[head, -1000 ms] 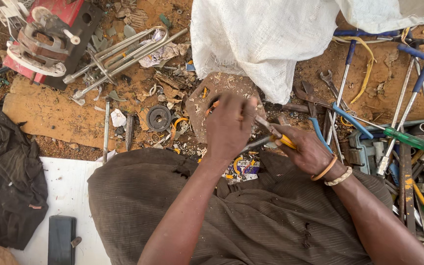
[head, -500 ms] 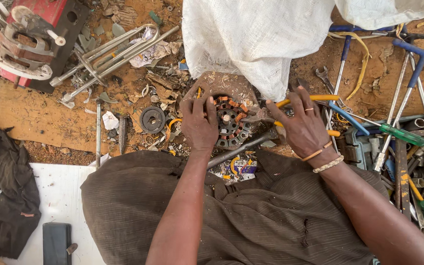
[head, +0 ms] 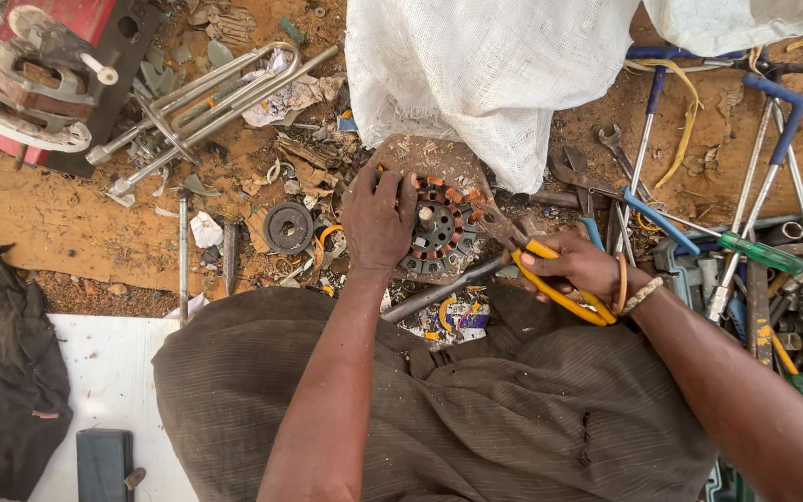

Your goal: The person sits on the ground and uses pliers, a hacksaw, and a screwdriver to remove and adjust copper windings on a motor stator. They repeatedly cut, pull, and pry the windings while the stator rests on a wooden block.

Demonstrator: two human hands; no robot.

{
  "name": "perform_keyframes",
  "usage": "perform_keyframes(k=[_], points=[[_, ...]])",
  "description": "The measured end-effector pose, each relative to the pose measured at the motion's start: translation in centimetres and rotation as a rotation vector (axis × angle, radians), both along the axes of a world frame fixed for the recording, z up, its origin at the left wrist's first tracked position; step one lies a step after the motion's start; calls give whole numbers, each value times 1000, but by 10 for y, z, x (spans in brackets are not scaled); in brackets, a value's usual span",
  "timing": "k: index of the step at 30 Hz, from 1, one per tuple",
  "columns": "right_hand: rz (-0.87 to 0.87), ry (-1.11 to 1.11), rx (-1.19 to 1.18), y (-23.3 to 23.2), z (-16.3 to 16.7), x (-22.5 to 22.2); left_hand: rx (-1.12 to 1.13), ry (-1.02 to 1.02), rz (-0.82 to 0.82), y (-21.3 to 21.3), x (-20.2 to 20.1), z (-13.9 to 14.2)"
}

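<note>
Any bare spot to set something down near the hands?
Free: the white board between the dark cloth and the lap; the wooden plank above it. Crowded: around the round motor stator and the tool pile beside the right hand.

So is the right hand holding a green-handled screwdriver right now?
No, the right hand grips yellow-handled pliers at the motor stator; the green-handled screwdriver lies apart among the tools.

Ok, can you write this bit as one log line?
left hand: steadies round motor stator | right hand: grips yellow-handled pliers | pliers tip: at stator edge
</note>
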State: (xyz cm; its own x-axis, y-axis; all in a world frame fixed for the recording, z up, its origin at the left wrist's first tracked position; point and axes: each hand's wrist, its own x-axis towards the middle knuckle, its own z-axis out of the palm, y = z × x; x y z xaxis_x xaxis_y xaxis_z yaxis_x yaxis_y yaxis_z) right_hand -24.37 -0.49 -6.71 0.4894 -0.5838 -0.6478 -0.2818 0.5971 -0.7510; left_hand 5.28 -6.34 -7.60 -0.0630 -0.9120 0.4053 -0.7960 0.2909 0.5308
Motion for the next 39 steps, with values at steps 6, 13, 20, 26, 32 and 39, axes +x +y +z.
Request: perform_keyframes(k=[6, 13, 20, 26, 32, 39], points=[[-124, -639, -105, 18, 28, -8, -133, -71, 16, -5, 4, 6], [-41, 221, -392, 37, 33, -11, 47, 581, 108, 29, -9, 53], [373, 86, -454, 39, 36, 9, 19, 269, -197, 101, -57, 65], [266, 288, -422, 30, 30, -7, 174, 574, 230, 55, -46, 74], [194, 663, -752, 18, 14, -9, 292, 160, 118, -12, -49, 93], [215, 719, -570, 2, 19, 16, 554, -139, -53, -23, -64, 90]])
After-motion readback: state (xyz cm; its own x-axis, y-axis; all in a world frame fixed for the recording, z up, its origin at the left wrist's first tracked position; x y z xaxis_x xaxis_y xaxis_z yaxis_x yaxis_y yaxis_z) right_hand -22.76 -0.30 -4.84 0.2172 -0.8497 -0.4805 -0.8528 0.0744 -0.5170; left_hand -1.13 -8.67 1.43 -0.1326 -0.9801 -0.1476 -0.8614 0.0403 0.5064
